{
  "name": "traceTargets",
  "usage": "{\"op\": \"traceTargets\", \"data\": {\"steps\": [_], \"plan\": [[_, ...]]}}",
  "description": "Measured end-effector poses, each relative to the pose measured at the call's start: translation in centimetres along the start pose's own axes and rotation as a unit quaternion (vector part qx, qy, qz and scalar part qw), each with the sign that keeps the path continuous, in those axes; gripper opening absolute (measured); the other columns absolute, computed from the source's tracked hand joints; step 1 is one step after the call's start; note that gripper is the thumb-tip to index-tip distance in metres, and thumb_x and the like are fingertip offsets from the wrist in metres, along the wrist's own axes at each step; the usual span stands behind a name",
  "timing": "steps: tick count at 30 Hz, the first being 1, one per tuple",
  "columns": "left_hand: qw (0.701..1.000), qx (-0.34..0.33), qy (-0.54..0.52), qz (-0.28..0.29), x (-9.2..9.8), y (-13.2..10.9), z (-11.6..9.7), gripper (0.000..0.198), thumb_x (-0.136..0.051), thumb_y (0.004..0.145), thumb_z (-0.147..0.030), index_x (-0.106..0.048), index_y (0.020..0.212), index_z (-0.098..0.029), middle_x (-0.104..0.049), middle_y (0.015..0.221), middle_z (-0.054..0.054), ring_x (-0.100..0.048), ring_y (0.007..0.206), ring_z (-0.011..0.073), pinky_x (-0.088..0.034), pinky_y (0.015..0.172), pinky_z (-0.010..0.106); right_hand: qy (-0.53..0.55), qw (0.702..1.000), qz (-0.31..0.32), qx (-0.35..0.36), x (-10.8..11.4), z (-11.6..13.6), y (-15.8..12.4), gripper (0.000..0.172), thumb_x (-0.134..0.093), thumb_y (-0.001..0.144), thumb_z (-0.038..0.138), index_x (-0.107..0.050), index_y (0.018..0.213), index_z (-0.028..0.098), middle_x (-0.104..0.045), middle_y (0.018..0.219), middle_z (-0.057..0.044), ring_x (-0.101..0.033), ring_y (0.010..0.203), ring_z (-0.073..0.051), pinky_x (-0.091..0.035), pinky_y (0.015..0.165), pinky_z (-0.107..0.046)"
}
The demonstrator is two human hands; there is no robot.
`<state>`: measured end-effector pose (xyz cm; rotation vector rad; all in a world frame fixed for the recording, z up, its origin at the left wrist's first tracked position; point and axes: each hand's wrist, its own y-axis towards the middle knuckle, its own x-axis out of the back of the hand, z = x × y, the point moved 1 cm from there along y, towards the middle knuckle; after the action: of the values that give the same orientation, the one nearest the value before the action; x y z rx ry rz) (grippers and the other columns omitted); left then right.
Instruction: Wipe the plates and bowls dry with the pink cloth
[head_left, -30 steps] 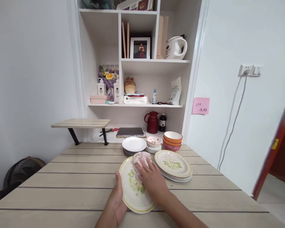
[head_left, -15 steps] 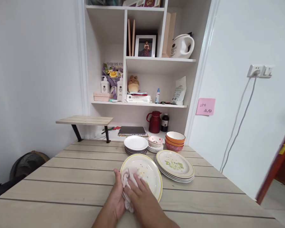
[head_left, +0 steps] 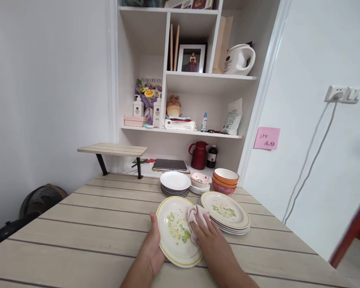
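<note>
A plate (head_left: 175,256) with a yellow rim and a green flower pattern is in front of me, tilted a little toward me. My left hand (head_left: 153,244) grips its left edge, thumb along the rim and the other fingers hidden beneath. My right hand (head_left: 205,236) presses a pale pink cloth (head_left: 195,212) onto the right side of the plate, fingers spread over the cloth. Just right of that hand stands a stack of similar flowered plates (head_left: 225,210).
Behind are a stack of white plates (head_left: 175,181), small pink dishes (head_left: 200,179) on little plates, and stacked orange bowls (head_left: 226,177). A small raised shelf (head_left: 112,149) stands at the table's back left. A red jug (head_left: 199,155) and a dark bottle (head_left: 212,156) are farther back.
My right hand has wiped the cloth from the plate's left side across to its right, uncovering the flower pattern. My left hand keeps its hold on the left edge. The view has shifted slightly.
</note>
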<state>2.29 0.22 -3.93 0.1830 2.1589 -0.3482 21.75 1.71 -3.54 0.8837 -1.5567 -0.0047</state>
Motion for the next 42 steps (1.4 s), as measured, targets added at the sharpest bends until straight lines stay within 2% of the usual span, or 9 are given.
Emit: {"op": "traceTargets", "data": {"steps": [5,8,11,16,22,27,32,36,42], "plan": [[0.999,0.019,0.006,0.046,-0.5,-0.5,-0.2,0.101,-0.027,0.076,-0.085,-0.046,0.144,-0.012,-0.06,0.133,0.023,-0.053,0.129,0.0353,-0.033,0.111,0.053,0.019,0.988,-0.065,0.137,-1.0,3.3,-3.9,0.05,-0.051,0.085,0.009,-0.059,0.132,0.026,-0.051,0.147,-0.003,-0.051,0.131,-0.033,-0.051,0.1,-0.044],[0.995,0.023,0.002,0.098,-0.6,-0.8,-0.3,0.095,-0.029,0.08,-0.082,-0.048,0.143,-0.013,-0.062,0.132,0.021,-0.054,0.127,0.0348,-0.035,0.11,0.051,0.078,0.985,-0.052,0.141,-0.6,5.6,-1.8,0.046,-0.051,0.09,0.011,-0.058,0.131,0.03,-0.05,0.148,0.001,-0.046,0.135,-0.031,-0.049,0.102,-0.042],[0.997,0.011,0.016,0.07,-0.5,-1.0,-0.5,0.088,-0.032,0.083,-0.078,-0.046,0.144,-0.017,-0.063,0.132,0.019,-0.054,0.128,0.0336,-0.035,0.11,0.051,0.144,0.983,0.006,0.116,0.7,6.4,2.4,0.057,-0.047,0.092,0.011,-0.044,0.144,0.034,-0.036,0.158,0.003,-0.027,0.146,-0.03,-0.04,0.111,-0.044],[0.999,-0.021,0.002,0.043,-0.7,-0.7,-0.7,0.085,-0.035,0.085,-0.075,-0.039,0.148,-0.018,-0.059,0.136,0.019,-0.051,0.131,0.0329,-0.033,0.112,0.052,0.148,0.987,0.069,0.014,2.2,3.7,7.3,0.061,-0.042,0.093,0.011,-0.038,0.147,0.038,-0.03,0.16,0.003,-0.019,0.149,-0.031,-0.026,0.115,-0.057],[0.999,-0.001,-0.019,0.042,-1.6,-1.6,-0.7,0.074,-0.06,0.09,-0.043,-0.031,0.151,-0.011,-0.06,0.133,0.022,-0.056,0.125,0.0345,-0.037,0.111,0.051,0.295,0.947,0.027,-0.125,2.3,-1.6,5.8,0.056,-0.046,0.089,0.019,-0.046,0.144,0.026,-0.042,0.154,-0.008,-0.039,0.14,-0.028,-0.033,0.112,-0.048],[0.994,-0.078,-0.073,-0.011,-1.0,-1.4,-1.6,0.07,-0.063,0.09,-0.03,-0.034,0.15,-0.01,-0.063,0.129,0.021,-0.059,0.121,0.0327,-0.039,0.11,0.049,0.613,0.748,0.021,-0.253,4.2,-2.4,4.7,0.057,-0.065,0.079,0.039,-0.055,0.133,0.023,-0.067,0.125,-0.009,-0.061,0.114,-0.03,-0.047,0.097,-0.043],[0.976,-0.175,-0.108,-0.067,0.3,-0.8,-2.8,0.055,-0.053,0.095,-0.029,-0.04,0.148,-0.017,-0.065,0.128,0.016,-0.057,0.124,0.0295,-0.034,0.115,0.049,0.811,0.519,0.031,-0.268,4.2,1.9,4.9,0.057,-0.08,0.067,0.04,-0.062,0.118,0.022,-0.074,0.102,-0.006,-0.068,0.086,-0.025,-0.054,0.07,-0.033],[0.965,-0.211,-0.156,-0.02,0.7,-0.3,-2.8,0.052,-0.049,0.097,-0.038,-0.043,0.147,-0.026,-0.065,0.129,0.01,-0.053,0.129,0.0261,-0.03,0.118,0.046,0.896,0.337,0.012,-0.288,3.2,6.2,5.6,0.062,-0.086,0.061,0.027,-0.062,0.117,0.022,-0.074,0.112,-0.007,-0.07,0.096,-0.025,-0.055,0.081,-0.035],[0.97,-0.184,-0.152,0.034,-0.6,-0.1,-1.7,0.049,-0.049,0.097,-0.04,-0.049,0.143,-0.021,-0.064,0.13,0.013,-0.05,0.132,0.0263,-0.025,0.12,0.045,0.921,0.23,-0.015,-0.314,2.9,9.0,6.6,0.062,-0.084,0.056,0.013,-0.065,0.116,0.014,-0.078,0.103,-0.009,-0.069,0.105,-0.028,-0.05,0.1,-0.04]]}}
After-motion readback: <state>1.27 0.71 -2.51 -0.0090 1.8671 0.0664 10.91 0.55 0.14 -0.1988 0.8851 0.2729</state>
